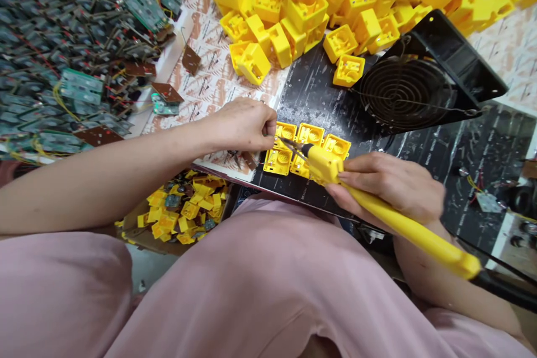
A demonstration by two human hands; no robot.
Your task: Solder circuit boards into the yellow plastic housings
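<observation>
My right hand (390,187) is wrapped round the long yellow handle of a soldering iron (403,224), whose dark cable trails off to the right. Its thin metal tip points left, over a group of open yellow plastic cases (310,134) laid in two rows at the table's front edge. Small metal parts sit inside these cases. My left hand (249,123) is closed in a pinch at the left end of the group, close to the iron's tip. What its fingers hold, if anything, is too small or hidden to tell. The iron partly covers the front-row cases.
Yellow cases (308,8) are heaped along the back. A black fan with a wire grille (403,92) stands behind my right hand. Many green circuit boards (81,86) are piled at left. Below the edge, a box (134,229) holds yellow parts. A small board (489,201) lies right.
</observation>
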